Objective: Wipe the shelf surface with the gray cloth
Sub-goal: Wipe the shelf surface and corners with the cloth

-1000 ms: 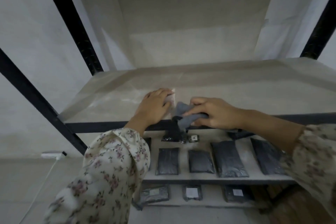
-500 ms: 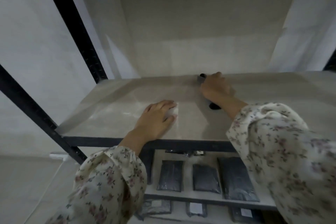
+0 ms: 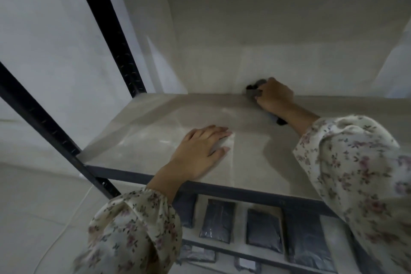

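Right hand (image 3: 274, 95) clutching gray cloth (image 3: 255, 90), shelf (image 3: 144, 140) rear; left hand (image 3: 200, 151) flat

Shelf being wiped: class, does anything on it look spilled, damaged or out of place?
Nothing stands out. The shelf is bare, the left hand rests flat on it, and the right hand presses the gray cloth at the back edge.

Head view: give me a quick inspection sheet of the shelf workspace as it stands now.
Surface: pale shelf surface, glossy, bare apart from the hands.
Job's things: gray cloth bunched at the back edge, against the rear wall.
Clutter: dark flat packets in a row on the lower shelf.
Grippers: right hand closed on the cloth; left hand flat, palm down near the front edge.
Cables: thin white cord on the floor, lower left.
Surroundings: black metal frame post, pale walls.
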